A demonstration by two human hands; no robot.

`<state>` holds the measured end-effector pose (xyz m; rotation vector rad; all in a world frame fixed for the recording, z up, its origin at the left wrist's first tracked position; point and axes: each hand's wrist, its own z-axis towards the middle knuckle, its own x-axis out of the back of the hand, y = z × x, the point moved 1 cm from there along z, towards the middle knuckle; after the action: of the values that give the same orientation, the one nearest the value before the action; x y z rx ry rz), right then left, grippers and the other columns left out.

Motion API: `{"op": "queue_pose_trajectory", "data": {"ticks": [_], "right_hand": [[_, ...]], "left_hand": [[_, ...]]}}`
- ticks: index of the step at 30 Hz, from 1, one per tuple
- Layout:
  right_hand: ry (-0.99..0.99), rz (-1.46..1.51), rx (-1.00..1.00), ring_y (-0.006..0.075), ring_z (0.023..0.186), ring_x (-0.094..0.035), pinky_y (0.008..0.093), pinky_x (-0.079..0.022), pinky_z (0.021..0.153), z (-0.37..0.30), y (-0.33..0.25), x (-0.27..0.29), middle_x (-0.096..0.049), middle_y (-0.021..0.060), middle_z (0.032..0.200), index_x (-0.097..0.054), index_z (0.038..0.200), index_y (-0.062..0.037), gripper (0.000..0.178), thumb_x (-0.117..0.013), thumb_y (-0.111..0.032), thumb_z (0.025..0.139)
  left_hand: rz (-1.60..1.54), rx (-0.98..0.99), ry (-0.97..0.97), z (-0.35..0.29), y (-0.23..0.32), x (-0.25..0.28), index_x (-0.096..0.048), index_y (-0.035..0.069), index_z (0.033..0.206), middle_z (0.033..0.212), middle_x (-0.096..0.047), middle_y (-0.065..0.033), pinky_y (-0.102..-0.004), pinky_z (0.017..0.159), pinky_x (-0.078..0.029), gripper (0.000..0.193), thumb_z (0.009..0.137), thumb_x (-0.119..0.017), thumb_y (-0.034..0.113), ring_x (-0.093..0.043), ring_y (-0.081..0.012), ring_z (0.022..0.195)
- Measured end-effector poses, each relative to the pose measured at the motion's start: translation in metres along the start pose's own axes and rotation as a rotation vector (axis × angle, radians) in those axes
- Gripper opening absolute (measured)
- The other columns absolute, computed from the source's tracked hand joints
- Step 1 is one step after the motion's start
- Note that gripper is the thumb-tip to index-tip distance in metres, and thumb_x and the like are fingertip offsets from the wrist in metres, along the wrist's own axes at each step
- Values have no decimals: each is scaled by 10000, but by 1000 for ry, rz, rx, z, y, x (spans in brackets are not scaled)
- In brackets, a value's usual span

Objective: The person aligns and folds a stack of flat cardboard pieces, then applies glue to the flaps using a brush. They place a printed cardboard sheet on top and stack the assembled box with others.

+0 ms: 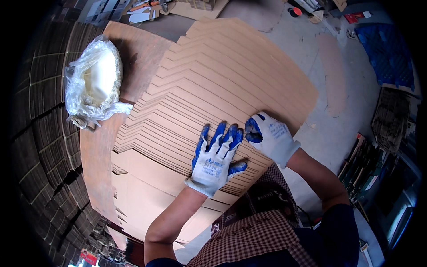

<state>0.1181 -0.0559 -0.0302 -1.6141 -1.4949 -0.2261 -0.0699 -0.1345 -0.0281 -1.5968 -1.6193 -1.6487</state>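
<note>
"To the left of the fanned cardboard sheets (240, 66), what takes up the worktop (100, 155)?"

"A pale, oval bundle (105, 73) in crumpled clear plastic (80, 66). A tail of the plastic reaches the sheets' stepped edge; whether it lies over them, I can't tell."

"And farther out?"

"Dark stacks of flat cardboard (40, 133) fill the far left. Over on the right, a long brown strip (331, 75) lies on the grey floor (311, 187), with a blue pallet (384, 55) beyond it. Nearest the body is a checked apron (249, 238), close to the sheets' near edge."

"How are the hands?"

"Both wear white gloves with blue-coated fingers. The left hand (215, 155) rests palm down on the sheets, fingers fanned apart, thumb out to the right. Nothing is pinched in it."

"The other one?"

"The right hand (269, 133) is just beside it, over the right part of the sheets. Its fingers are curled in toward the thumb; whether a sheet edge is caught between them, I can't tell."

"And the sheets themselves?"

"Plain brown, spread across the worktop under both hands, overlapping like shingles. Their left ends are angled and make a zigzag. The edges crowd close together around the left hand and stand wider apart toward the far end. Nearest the person, a broad smooth face shows."
</note>
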Motion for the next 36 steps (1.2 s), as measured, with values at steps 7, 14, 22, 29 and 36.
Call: {"op": "queue_pose_trajectory", "data": {"ticks": [7, 14, 22, 29, 36], "right_hand": [[13, -7, 9, 350, 1049, -633, 444, -510, 915, 5, -3, 1, -596, 160, 1174, -568, 1183, -61, 381, -656, -282, 885], [-7, 81, -3, 342, 1036, -630, 439, -512, 907, 2, 4, -1, -602, 146, 1143, -579, 1165, -73, 384, -679, -302, 873], [149, -71, 70, 304, 1024, -618, 428, -528, 861, -13, -5, -12, -588, 120, 1127, -605, 1124, -94, 386, -734, -307, 829], [160, -35, 70, 303, 1020, -610, 434, -526, 859, -9, -5, -13, -584, 117, 1103, -611, 1091, -90, 368, -743, -289, 810], [118, 50, 45, 322, 1017, -603, 447, -509, 875, -6, -3, -9, -586, 121, 1099, -605, 1065, -88, 373, -757, -293, 793]], "left_hand": [[-12, 11, -7, -15, -1, -6, -432, 138, 1502, 1579, -360, -84, -542, 1224, -135, 778, 889, -551, 602, -279, -275, 1486], [-37, 37, 98, -13, -11, 8, -471, 165, 1478, 1544, -420, -67, -549, 1214, -169, 712, 862, -635, 482, -350, -278, 1451], [33, 40, -32, -14, -11, 8, -384, 186, 1529, 1603, -315, -35, -592, 1220, -118, 792, 887, -533, 627, -251, -234, 1496], [63, 42, -41, -21, -11, 1, -375, 161, 1535, 1617, -294, -66, -597, 1222, -82, 851, 870, -539, 666, -241, -274, 1503], [3, 50, -20, -30, -14, -3, -394, 190, 1527, 1606, -312, -72, -592, 1222, -87, 816, 873, -549, 652, -250, -277, 1499]]}}
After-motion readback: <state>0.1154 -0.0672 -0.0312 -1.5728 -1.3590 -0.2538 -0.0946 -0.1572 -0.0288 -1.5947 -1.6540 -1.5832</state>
